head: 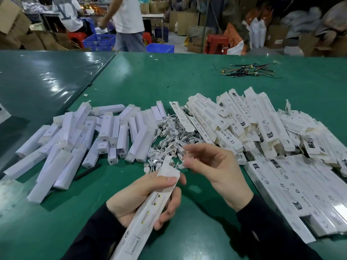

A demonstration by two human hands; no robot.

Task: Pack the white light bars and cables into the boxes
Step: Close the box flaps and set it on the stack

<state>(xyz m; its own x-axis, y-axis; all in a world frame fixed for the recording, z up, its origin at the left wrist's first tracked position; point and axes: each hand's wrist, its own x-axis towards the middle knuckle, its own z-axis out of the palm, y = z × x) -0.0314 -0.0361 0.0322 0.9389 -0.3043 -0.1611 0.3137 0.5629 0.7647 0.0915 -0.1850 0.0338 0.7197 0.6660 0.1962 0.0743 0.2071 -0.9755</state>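
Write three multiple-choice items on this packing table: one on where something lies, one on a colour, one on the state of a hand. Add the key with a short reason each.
1. Where does the pile of white cables lie?
A. Between the light bars and the heap of boxes
B. On the far table edge
C. Inside a blue crate

2. What colour is the table?
A. Grey
B. Green
C. Brown

3. What is the left hand doing?
A. Lying flat on the table
B. Hanging idle
C. Gripping a long white box

Key: 1 A, the cables sit in the gap between both piles. 2 B, its surface is green throughout. 3 C, fingers and thumb curl round the box, while the right hand pinches something small and white at its open end.
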